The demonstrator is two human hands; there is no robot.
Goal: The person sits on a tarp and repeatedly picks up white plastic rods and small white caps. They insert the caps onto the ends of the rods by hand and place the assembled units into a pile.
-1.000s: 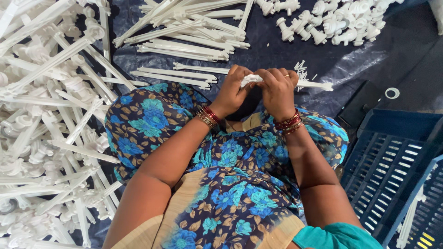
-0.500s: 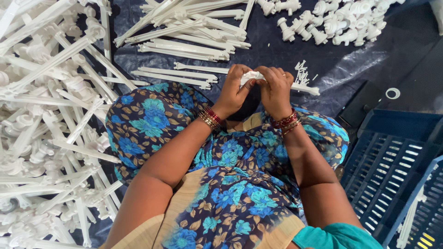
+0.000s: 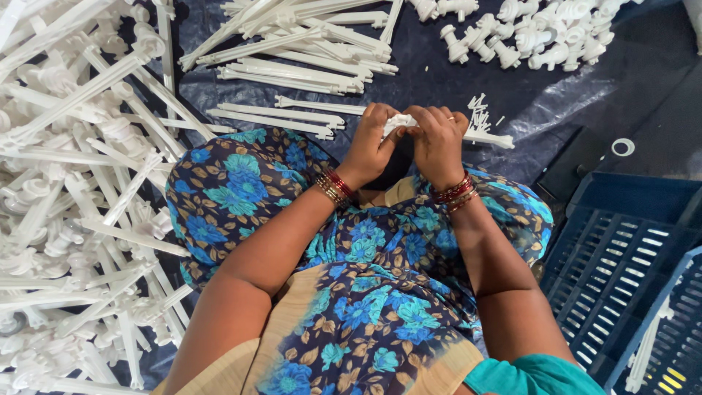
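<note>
left hand: curled snug around one end of a small white plastic part, fingers pinched narrow on it, no gap showing

right hand: clamped over the other end of the same part, fingertips meeting the left ones right on top of it, ring on one finger

white plastic part: squeezed between both sets of fingertips, held up just above the lap, mostly hidden, so exact shape hard to tell

long white rod: pokes out sideways just past the right fingers; attached to the held part or merely lying behind it? can't tell

small white offcuts: just beyond the right fingertips, scattered on the dark sheet

laid-out rods: straight ahead of the fingers and a bit left, lined up fairly neat, look like the handled lot

short chunky pieces: far beyond the right fingers, own little heap

tangled pile: way off to the left of the left hand, big messy heap, looks untouched

blue crates: off to the right of the right wrist, barely anything inside that shows

progress guess: some done judging by the tidy rows and bits, but honestly loads left, that left heap is huge
</note>
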